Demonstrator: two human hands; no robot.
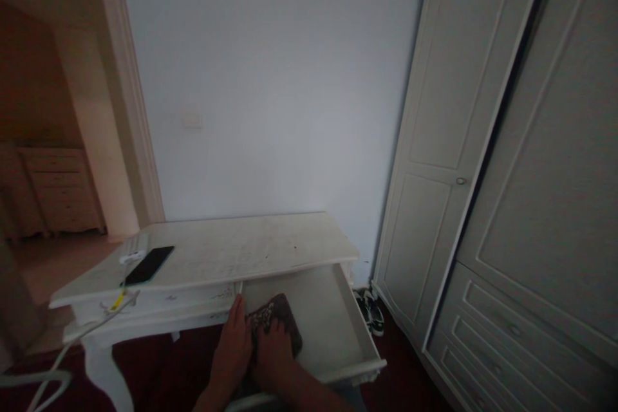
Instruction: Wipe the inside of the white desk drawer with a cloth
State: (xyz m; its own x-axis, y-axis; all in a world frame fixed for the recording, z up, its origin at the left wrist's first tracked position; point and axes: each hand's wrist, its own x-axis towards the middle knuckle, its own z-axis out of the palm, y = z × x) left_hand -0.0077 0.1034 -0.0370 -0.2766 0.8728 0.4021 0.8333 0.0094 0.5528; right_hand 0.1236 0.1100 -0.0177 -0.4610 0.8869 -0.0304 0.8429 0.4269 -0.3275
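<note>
A dark brown folded cloth [288, 317] with a lighter pattern lies in the left part of a pulled-out white drawer [333, 328]. My right hand [274, 346] rests on top of the cloth, its fingers spread and pressing down, with no grip around it that I can see. Beside the cloth's left edge, my left hand [235, 338] is held with its fingers stretched out together, along the drawer's left side. My wrists and forearms hide the front left part of the drawer.
The drawer belongs to a white table [261, 241] against the wall. A black phone [149, 264], a white device [134, 248] and a cable [103, 320] are at its left end. Shoes [371, 312] stand beside a white wardrobe [425, 206] on the right. A doorway opens at left.
</note>
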